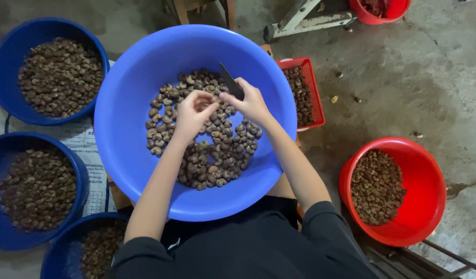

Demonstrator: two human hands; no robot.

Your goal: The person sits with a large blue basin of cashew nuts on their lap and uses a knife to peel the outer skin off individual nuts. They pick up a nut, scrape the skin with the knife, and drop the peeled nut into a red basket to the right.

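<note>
We are looking down at a big light-blue basin (139, 155) lying under both hands, its floor strewn with brown nuts (212, 155) spreading out below and around our fingertips. Off to the left of the fingers, three dark-blue tubs (10, 57) are sitting heaped with more of the same. To the right of the fingers, a round red tub (429, 175) is holding paler pieces, and nearer in, just past the basin's rim, a small red mesh basket (314, 98) is holding another batch.

Our right hand (251, 101) is closing its fingers around the handle of a small dark knife (230, 82), the blade pointing up and away from the fingertips. Our left hand (192, 112) is pinching its fingers together on a single nut (203, 101); how firmly, we cannot tell. The two hands' fingertips are nearly meeting over the middle of the basin.
</note>
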